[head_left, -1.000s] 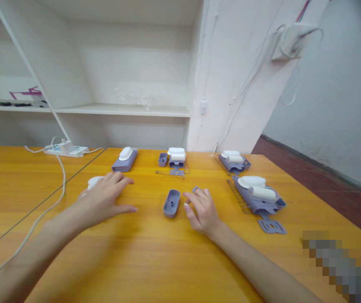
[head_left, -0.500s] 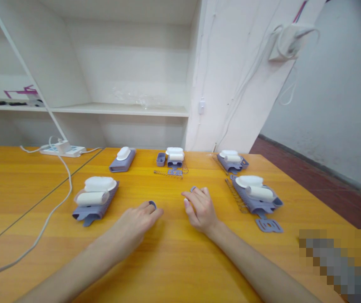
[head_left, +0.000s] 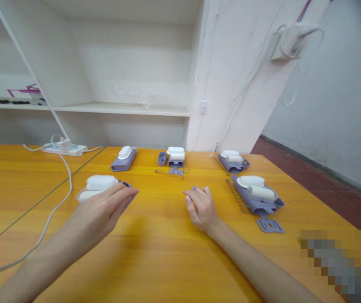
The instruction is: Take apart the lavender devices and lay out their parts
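Observation:
My left hand point(head_left: 104, 206) is raised over the table, its fingers closed round a small grey-purple piece point(head_left: 131, 196) that they mostly cover. Behind it, partly hidden, sit a white oval part point(head_left: 101, 182) and a white roll. On the right, my right hand point(head_left: 201, 206) is curled near the wooden table point(head_left: 167, 261), with the edge of a small grey-purple piece point(head_left: 194, 188) showing at its fingertips. Nearest to that hand is a grey-purple case point(head_left: 256, 204) bearing a white oval part point(head_left: 250, 181) and a white roll point(head_left: 261, 193).
Further back are a purple case point(head_left: 124, 162) with a white top, a small purple box point(head_left: 162, 158), another set point(head_left: 233, 162) and thin brown coils point(head_left: 235, 195). A power strip point(head_left: 64, 147) and white cable point(head_left: 49, 214) lie left. Shelves point(head_left: 120, 108) stand behind.
My left hand has moved left and up with its piece, and now covers part of the front-left set. My right hand has barely moved.

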